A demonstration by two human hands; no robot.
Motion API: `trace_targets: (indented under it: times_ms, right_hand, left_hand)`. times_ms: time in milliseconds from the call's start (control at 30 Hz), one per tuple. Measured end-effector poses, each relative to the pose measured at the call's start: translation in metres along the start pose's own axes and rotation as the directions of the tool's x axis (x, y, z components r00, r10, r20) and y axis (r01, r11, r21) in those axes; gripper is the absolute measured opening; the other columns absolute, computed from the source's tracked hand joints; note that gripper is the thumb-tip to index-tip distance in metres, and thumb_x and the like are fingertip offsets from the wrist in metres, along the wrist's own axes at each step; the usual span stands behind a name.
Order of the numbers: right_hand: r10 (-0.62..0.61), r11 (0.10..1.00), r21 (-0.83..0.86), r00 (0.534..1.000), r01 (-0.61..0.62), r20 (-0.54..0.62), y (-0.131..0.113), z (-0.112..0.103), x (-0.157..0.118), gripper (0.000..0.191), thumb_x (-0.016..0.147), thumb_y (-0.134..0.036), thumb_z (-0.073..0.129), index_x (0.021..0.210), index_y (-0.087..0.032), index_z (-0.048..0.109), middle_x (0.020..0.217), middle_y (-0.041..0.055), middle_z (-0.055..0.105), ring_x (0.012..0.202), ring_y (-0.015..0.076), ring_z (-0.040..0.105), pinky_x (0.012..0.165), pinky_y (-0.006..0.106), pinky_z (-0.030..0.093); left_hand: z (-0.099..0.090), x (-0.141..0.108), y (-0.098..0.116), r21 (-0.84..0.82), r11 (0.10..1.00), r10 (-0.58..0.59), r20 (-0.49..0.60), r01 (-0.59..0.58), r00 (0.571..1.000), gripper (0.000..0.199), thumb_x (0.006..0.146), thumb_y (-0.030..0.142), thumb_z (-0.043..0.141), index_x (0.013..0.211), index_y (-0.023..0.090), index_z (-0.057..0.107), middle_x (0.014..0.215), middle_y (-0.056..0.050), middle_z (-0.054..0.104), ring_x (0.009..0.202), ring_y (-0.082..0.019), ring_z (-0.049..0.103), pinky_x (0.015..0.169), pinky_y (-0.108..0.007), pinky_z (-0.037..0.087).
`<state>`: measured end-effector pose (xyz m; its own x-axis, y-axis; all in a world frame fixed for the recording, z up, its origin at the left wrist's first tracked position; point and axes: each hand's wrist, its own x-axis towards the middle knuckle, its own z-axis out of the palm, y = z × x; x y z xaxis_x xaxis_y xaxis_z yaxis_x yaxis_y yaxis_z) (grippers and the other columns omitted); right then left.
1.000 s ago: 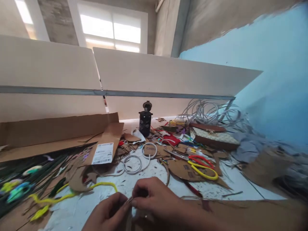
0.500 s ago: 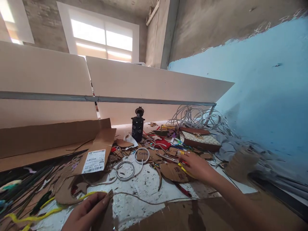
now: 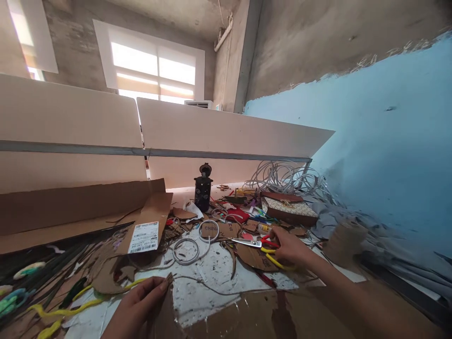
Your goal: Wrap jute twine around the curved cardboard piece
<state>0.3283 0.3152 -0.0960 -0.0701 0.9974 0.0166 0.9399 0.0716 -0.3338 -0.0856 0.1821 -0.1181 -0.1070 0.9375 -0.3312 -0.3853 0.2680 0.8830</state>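
Note:
My left hand (image 3: 139, 306) is closed at the lower left, thumb and fingers pinching the top edge of a brown piece of cardboard (image 3: 164, 308). Much of that piece is hidden behind the hand. A thin cord (image 3: 197, 281) runs rightward across the white surface from beside its fingertips. On the right, my right hand (image 3: 287, 246) grips scissors (image 3: 251, 243) with one red and one yellow handle loop. Their silver blades point left, above a rounded piece of cardboard (image 3: 252, 258).
A black bottle (image 3: 202, 193) with a raised lid stands at the back. Two cord coils (image 3: 186, 251) lie mid-table. A cardboard box (image 3: 155, 212) is at left, a patterned handbag (image 3: 289, 209) at right, below tangled white tubing (image 3: 278, 174). Yellow yarn (image 3: 70, 310) trails lower left.
My right hand has lifted the scissors slightly, and their red handle and blades now show more plainly. The left hand still pinches the cardboard. The whole view has shifted a little.

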Motion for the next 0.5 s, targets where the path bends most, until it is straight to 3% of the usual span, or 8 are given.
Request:
trace_targets:
  times_ms: [200, 300, 367, 500]
  right_hand:
    - [-0.073, 0.997, 0.013, 0.997, 0.073, -0.016, -0.004, -0.016, -0.009, 0.075, 0.064, -0.014, 0.06, 0.139, -0.021, 0.054, 0.124, 0.0107, 0.07, 0.104, 0.0296, 0.066, 0.078, 0.03, 0.044]
    - [-0.086, 0.996, 0.027, 0.996, 0.087, -0.028, 0.001, -0.023, -0.014, 0.07, 0.073, -0.024, 0.058, 0.142, -0.02, 0.055, 0.134, 0.0144, 0.066, 0.119, 0.0362, 0.062, 0.092, 0.039, 0.046]
    - [-0.159, 0.974, 0.16, 0.987, 0.159, -0.014, 0.004, -0.023, -0.021, 0.062, 0.083, -0.039, 0.054, 0.142, -0.021, 0.055, 0.14, 0.0129, 0.063, 0.127, 0.035, 0.058, 0.102, 0.04, 0.045]
    - [-0.132, 0.939, 0.321, 0.991, 0.126, -0.002, -0.006, -0.014, -0.048, 0.065, 0.077, -0.061, 0.06, 0.132, -0.026, 0.065, 0.135, 0.0125, 0.067, 0.127, 0.0404, 0.058, 0.104, 0.045, 0.047]
  left_hand:
    - [0.005, -0.007, 0.006, -0.016, 1.0, 0.013, 0.051, -0.012, 0.999, 0.037, 0.054, 0.038, 0.093, 0.072, 0.016, 0.07, 0.062, -0.001, 0.067, 0.056, -0.018, 0.062, 0.051, -0.023, 0.045]
    - [0.005, -0.009, 0.01, 0.027, 0.997, 0.075, 0.051, -0.077, 0.996, 0.033, 0.056, 0.035, 0.092, 0.067, 0.015, 0.068, 0.057, 0.001, 0.063, 0.051, -0.015, 0.057, 0.049, -0.022, 0.039]
    - [0.004, -0.008, 0.01, 0.034, 0.993, 0.113, 0.077, -0.116, 0.991, 0.034, 0.057, 0.036, 0.092, 0.066, 0.014, 0.067, 0.055, 0.002, 0.06, 0.05, -0.013, 0.054, 0.049, -0.021, 0.036]
    - [-0.001, -0.001, 0.005, 0.014, 0.99, 0.139, 0.09, -0.141, 0.986, 0.038, 0.057, 0.04, 0.093, 0.068, 0.014, 0.068, 0.055, 0.003, 0.059, 0.049, -0.01, 0.05, 0.049, -0.02, 0.031]
